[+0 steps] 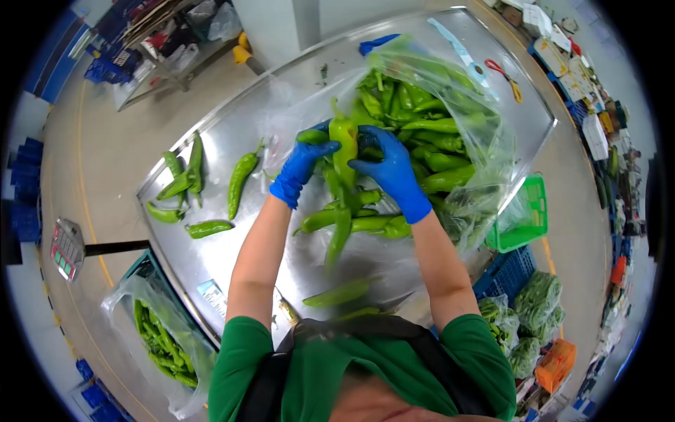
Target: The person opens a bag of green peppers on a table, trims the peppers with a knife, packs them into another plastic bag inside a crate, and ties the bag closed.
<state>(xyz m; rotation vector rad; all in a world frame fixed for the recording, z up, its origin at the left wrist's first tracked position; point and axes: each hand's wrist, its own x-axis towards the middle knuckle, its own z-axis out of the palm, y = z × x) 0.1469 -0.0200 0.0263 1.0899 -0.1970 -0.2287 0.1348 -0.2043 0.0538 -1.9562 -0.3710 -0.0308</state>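
Observation:
Both my hands wear blue gloves and meet over the metal table (267, 260). My left hand (302, 163) is closed round a green pepper at its left side. A large green pepper (343, 144) stands upright between my hands, with my left fingertips against it. My right hand (385, 163) curves round the right side of this same pepper, thumb and fingers bent in. Just beyond and to the right, a clear plastic bag (492, 141) lies open with many green peppers (439, 141) spilling out. More peppers (380, 224) lie below my hands.
Loose peppers (242, 179) lie at the table's left. Red-handled scissors (505, 77) rest at the far right corner. A scale display (67, 250) and a bagged crate of peppers (162, 344) stand at left; a green basket (524, 218) and an orange crate (555, 366) at right.

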